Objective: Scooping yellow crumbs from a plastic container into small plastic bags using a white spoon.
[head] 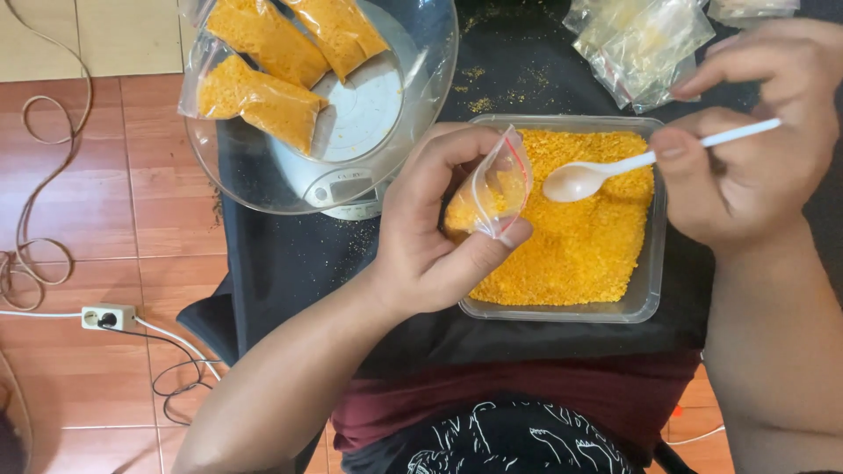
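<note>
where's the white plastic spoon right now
In the head view, the white plastic spoon is right of centre, held by the right hand, its empty bowl over the clear rectangular tub of orange crumbs, beside the small clear zip bag in the left hand.

Even, fairly bright indoor light from above; shadows are soft and short. Mild glare streaks the clear bowl [421,79] and the empty bags [645,39] at the black cloth's [290,263] far edge. Focus is sharp centrally (the right hand [755,149] slightly soft).
</note>
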